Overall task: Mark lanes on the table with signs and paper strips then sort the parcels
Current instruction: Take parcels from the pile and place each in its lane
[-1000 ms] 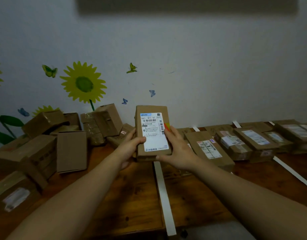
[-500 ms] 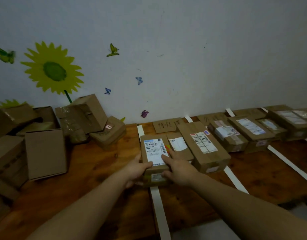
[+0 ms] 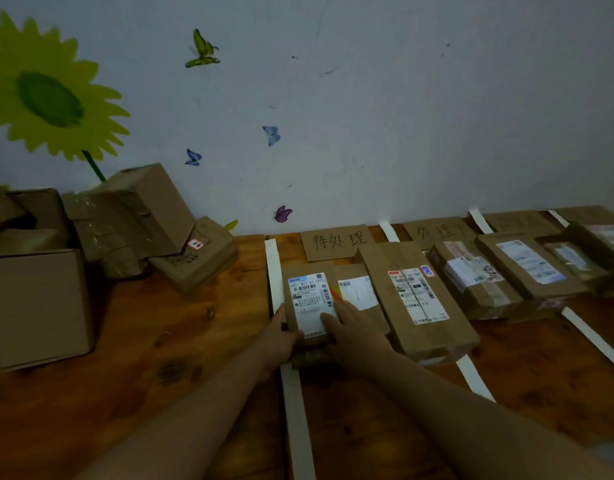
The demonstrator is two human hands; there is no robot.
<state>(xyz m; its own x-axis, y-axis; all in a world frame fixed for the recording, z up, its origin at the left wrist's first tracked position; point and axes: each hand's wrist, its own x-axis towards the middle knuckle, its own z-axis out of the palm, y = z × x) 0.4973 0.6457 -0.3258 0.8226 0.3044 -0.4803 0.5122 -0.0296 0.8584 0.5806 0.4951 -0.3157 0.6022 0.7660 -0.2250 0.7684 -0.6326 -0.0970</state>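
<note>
A small brown parcel with a white shipping label lies flat on the wooden table, in the lane below the first cardboard sign. My left hand holds its left edge and my right hand rests on its lower right, over the label. It lies against a white paper strip on its left and touches another flat parcel on its right. A longer parcel lies further right, across the second strip.
A heap of unsorted cardboard boxes and a plain box fill the left side by the wall. More labelled parcels lie in the lanes to the right, under a second sign. Another strip runs at right.
Both hands brought the parcel down from in front of me onto the table, into the first lane. My view swung to the right and closer.
</note>
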